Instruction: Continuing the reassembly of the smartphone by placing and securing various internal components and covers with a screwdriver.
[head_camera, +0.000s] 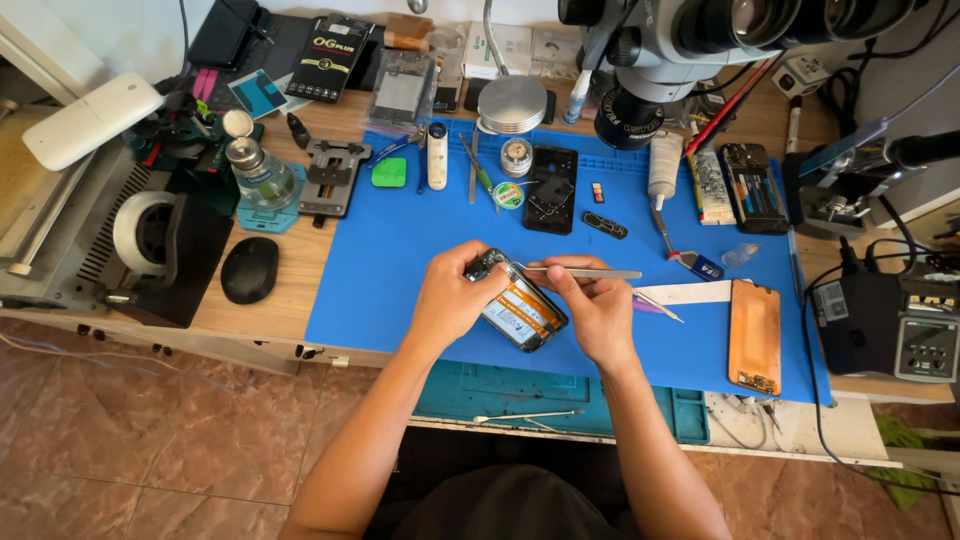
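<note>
At the centre of the frame your left hand (452, 296) wraps around an opened phone (520, 305), its grip closed on the phone's upper left end, holding it tilted just above the blue mat (400, 260). The phone's orange-labelled battery faces up. Your right hand (597, 310) sits just right of the phone, its grip pinched on tweezers (580, 271), which lie almost level with their tip pointing left, at the phone's top edge near your left thumb.

On the mat, above your hands, lies a second dark phone (551, 188) with small parts on it. To the right, near the mat's edge, an orange phone panel (754, 336) lies flat, well apart from your hands. A microscope (680, 50) hangs over the upper middle of the frame. At the left of the bench (270, 310) a black mouse (249, 269) sits just off the mat, with a glass bottle (262, 172) above it.
</note>
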